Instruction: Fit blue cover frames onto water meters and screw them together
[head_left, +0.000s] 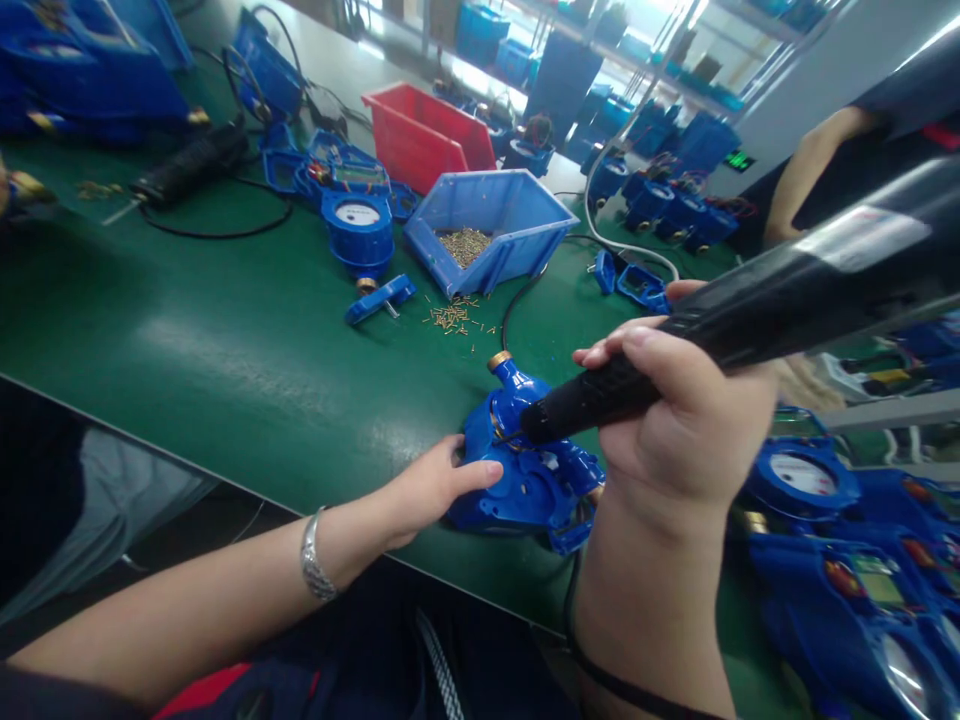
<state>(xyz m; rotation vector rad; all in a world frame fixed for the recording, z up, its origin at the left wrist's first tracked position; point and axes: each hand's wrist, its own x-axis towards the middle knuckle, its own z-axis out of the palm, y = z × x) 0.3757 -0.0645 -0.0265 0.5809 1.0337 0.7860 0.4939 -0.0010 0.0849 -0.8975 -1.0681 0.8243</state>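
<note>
- Blue water-meter housing (529,470) lies on the green worktop (225,350), close to its near edge, between the two hands. Glossy blue plastic body, lobed outline, a brass-coloured threaded end (499,360) on a short neck pointing away from the person.
- Left hand (427,490) rests on the housing's left side, fingers loosely curled, thumb laid across the top; metal bracelet (315,560) on the wrist.
- Right hand (682,420) wrapped tight around a black electric screwdriver (750,310), its tip touching the housing's top near the neck.
- Blue bin (495,225) further back holds small brass screws; loose screws (454,315) scattered on the worktop just before it. Red bin (424,135) behind.
- Another blue meter with a white dial (360,225) stands left of the blue bin.
- Hard to read: the screwdriver bit itself is hidden by the tool's nose; the housing's right side is covered by the right hand. Meters at lower right (847,560) are blurred and cut by the frame edge.
- Another person's arm (810,170) shows upper right, hand not visible.
</note>
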